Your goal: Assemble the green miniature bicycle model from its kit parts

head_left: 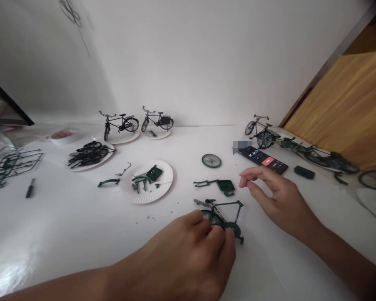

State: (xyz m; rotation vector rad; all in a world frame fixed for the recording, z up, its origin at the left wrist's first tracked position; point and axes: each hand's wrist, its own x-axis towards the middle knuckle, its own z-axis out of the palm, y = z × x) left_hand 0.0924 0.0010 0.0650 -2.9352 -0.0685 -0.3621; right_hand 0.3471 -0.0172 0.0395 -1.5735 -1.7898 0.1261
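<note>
My left hand grips a dark green model bicycle frame at its rear wheel, with the fingers covering part of that wheel. My right hand hangs in the air with nothing in it, thumb and forefinger slightly apart. Its fingertips are nearest to a green handlebar piece with a flat green part. A loose spoked model wheel lies beyond that piece. Just past my right fingertips lies a black smartphone with a lit screen, and a small dark green box-shaped part sits to its right.
A white paper plate holds green parts, and another holds black parts. Finished model bicycles stand at the back and right. A green parts sprue and a small black-handled tool lie at the left.
</note>
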